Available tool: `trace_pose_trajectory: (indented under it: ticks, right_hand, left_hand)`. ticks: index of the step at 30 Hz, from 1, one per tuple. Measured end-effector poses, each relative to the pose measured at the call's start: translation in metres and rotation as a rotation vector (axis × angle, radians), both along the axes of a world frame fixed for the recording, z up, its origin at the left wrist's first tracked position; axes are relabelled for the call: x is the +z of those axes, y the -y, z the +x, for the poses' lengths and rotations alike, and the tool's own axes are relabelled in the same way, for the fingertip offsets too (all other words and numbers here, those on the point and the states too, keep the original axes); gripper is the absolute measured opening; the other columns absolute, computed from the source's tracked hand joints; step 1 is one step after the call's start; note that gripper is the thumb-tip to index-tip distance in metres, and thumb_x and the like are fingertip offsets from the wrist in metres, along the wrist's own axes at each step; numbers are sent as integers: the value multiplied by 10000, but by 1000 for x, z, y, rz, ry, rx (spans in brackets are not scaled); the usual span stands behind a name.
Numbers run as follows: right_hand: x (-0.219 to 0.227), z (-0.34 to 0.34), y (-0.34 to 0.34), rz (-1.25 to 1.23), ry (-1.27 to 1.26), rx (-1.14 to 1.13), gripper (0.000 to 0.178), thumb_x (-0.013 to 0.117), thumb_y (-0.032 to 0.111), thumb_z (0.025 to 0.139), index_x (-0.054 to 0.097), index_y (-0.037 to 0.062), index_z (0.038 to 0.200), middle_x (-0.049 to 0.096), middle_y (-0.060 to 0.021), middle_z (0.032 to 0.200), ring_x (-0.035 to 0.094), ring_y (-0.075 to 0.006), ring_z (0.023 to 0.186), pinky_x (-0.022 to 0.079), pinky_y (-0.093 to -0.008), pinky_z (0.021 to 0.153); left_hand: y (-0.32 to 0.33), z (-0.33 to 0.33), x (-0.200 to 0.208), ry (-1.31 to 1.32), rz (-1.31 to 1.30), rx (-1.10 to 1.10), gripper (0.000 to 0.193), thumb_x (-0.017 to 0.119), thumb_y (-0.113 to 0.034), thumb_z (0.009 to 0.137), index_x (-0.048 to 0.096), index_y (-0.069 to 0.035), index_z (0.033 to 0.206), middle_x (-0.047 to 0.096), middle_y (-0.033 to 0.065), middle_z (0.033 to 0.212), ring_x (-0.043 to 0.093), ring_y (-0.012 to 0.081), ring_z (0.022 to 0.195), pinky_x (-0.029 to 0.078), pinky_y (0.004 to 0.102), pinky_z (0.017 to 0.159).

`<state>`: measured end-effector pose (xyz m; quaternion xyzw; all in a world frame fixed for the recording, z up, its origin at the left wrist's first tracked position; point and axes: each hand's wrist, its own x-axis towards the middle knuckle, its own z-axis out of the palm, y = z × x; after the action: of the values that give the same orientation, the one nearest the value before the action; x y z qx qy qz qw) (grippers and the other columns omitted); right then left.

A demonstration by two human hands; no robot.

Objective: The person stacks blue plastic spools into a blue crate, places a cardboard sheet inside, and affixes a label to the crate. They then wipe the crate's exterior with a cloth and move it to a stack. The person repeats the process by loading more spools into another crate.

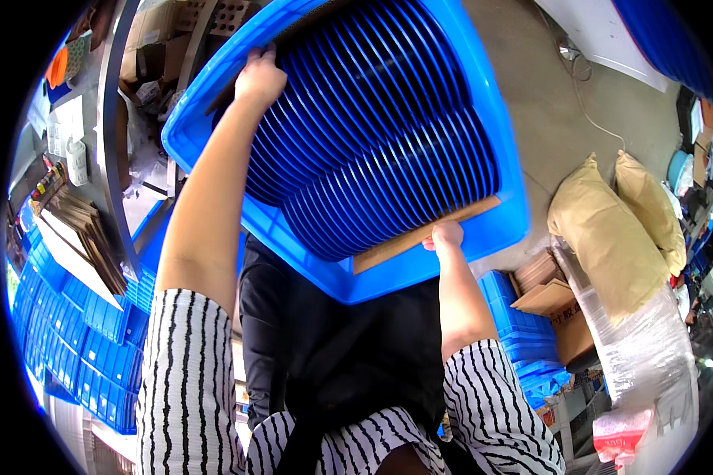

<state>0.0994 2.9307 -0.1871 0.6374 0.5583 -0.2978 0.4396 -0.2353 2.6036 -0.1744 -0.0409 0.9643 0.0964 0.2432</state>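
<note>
Discs [372, 131], dark and ranked in two rows, are filling a blue tub [515, 198] in the head view, rows running left to right between the hands. The left hand [261, 77], reaching farther, is curling beside the far row; the right hand [445, 236], nearer the body, is bending its fingers against a cardboard strip [396, 247]. Neither grip is showing clearly.

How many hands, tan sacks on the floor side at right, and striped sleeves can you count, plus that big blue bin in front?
Hands: 2, left hand and right hand
Tan sacks: 2
Striped sleeves: 2
Blue bin: 1
Total: 7
</note>
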Motion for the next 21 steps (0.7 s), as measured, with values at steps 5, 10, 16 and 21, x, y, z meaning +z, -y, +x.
trace_pose_trajectory:
  ticks: [5,10,16,21]
  right_hand:
    - [67,-53,-17,-302,-73,639,475,432,358,963,606,-23,738,611,-155,541,637,-259,496,528,-378,516]
    - [128,-140,-48,410,-1101,978,199,610,187,908,577,78,1071,644,-127,968,628,-240,839,500,-385,749]
    - [71,-203,-86,-89,-1040,1025,614,531,376,944,339,33,1416,472,-245,1348,461,-388,1251,354,-426,1056]
    - [59,-195,-79,-120,-1053,796,524,504,346,972,389,25,1370,557,-178,1252,544,-276,1133,405,-380,973]
  left_hand:
    - [19,41,79,-449,367,-183,547,574,-62,830,474,-121,1365,494,162,1349,439,321,1277,351,386,1074]
    - [73,182,99,-674,-9,205,760,659,-169,826,260,-100,1469,234,224,1501,211,419,1390,199,507,1127]
    - [66,260,36,-403,240,857,775,636,-173,862,165,-129,1475,454,242,1370,536,404,1168,446,427,970]
    - [62,254,45,-412,108,928,624,590,-201,879,262,-177,1410,654,266,931,635,458,845,503,510,735]
